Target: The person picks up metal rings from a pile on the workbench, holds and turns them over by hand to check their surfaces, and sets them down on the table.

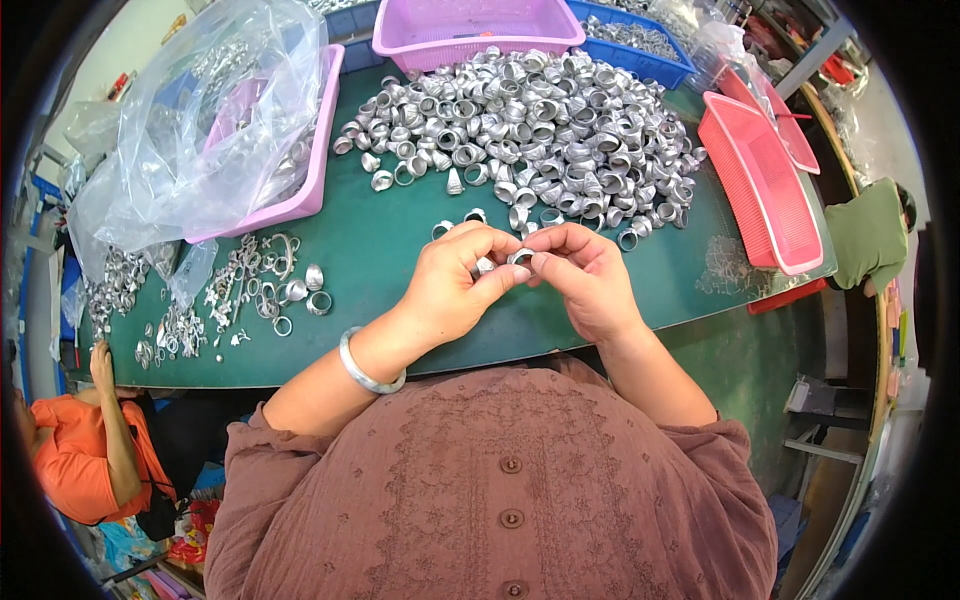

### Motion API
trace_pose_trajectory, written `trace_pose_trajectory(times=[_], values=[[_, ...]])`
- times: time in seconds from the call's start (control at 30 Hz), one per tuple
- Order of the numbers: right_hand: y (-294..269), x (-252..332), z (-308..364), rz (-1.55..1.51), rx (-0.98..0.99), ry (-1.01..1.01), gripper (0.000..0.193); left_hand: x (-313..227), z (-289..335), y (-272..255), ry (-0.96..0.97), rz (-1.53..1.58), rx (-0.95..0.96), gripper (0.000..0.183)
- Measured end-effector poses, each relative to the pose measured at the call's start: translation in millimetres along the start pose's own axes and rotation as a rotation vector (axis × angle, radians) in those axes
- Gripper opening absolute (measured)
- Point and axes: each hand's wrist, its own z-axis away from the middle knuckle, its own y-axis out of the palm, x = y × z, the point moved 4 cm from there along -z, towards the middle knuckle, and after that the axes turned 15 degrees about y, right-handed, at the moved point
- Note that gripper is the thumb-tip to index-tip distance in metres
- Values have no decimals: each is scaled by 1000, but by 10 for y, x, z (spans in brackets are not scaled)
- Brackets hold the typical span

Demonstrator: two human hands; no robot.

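Note:
In front of my chest, a silvery metal ring is pinched at the fingertips of both hands. My left hand, with a pale bangle on the wrist, grips its left side between thumb and forefinger. Another silvery ring shows by the left fingers; whether it is held too, I cannot tell. My right hand closes thumb and forefinger on the right side of the same ring. Just beyond the hands lies a broad heap of similar rings, with a few loose ones nearest my fingers.
A pink basket under clear plastic bags stands left, with small metal pieces nearby. A lilac basket and a blue tray sit behind the heap. Red baskets stand right. Co-workers sit at left and right.

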Motion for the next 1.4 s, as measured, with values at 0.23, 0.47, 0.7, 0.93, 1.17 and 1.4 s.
trace_pose_trajectory(times=[0.23, 0.47, 0.7, 0.93, 1.17, 1.4], values=[[14, -5, -25, -116, 62, 81, 9, 40, 4, -27, -38, 39, 53, 14], [55, 1, -7, -286, 160, 152, 8, 138, 29, -48, -138, 284, 1, 18], [86, 1, 5, -262, 136, 88, 15, 152, 28, -60, -44, 287, -2, 19], [106, 8, 23, -218, 95, 9, 20, 112, 20, -55, -53, 355, -29, 20], [123, 12, 50, -177, 73, -62, 20, 98, 30, -60, -21, 291, -5, 24], [125, 12, 58, -90, 62, -168, 16, 68, 18, -51, -61, 339, 21, 29]])
